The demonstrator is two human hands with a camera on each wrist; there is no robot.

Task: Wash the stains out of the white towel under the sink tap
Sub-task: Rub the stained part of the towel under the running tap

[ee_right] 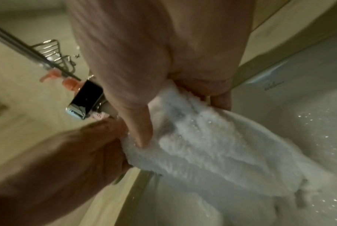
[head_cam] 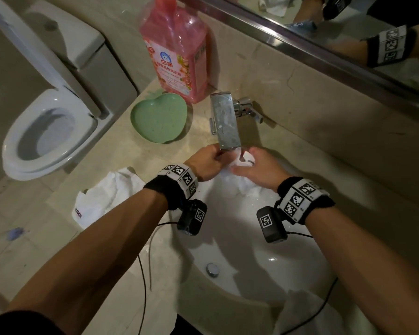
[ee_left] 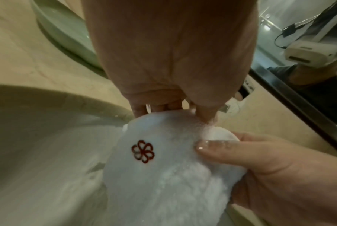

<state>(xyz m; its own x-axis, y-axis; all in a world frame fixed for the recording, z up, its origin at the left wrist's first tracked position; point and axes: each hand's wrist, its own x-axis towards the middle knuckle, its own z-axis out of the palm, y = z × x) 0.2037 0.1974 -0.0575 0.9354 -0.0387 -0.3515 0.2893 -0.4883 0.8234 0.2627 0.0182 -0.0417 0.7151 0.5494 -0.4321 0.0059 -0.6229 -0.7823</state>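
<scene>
the towel (head_cam: pixel 237 178) hangs into the sink (head_cam: pixel 252 238) below the tap (head_cam: pixel 225 122), between both hands. left of the tap sits a dish (head_cam: pixel 159 118), with a bottle (head_cam: pixel 177 49) behind it.

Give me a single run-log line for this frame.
stage: rinsing | both hands grip white towel under tap | left hand | right hand | over sink

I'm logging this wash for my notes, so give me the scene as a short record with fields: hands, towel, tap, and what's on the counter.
left hand: grips white towel
right hand: grips white towel
white towel: bunched under the tap, over the sink, red flower emblem
counter: pink bottle, green dish, second white cloth
</scene>
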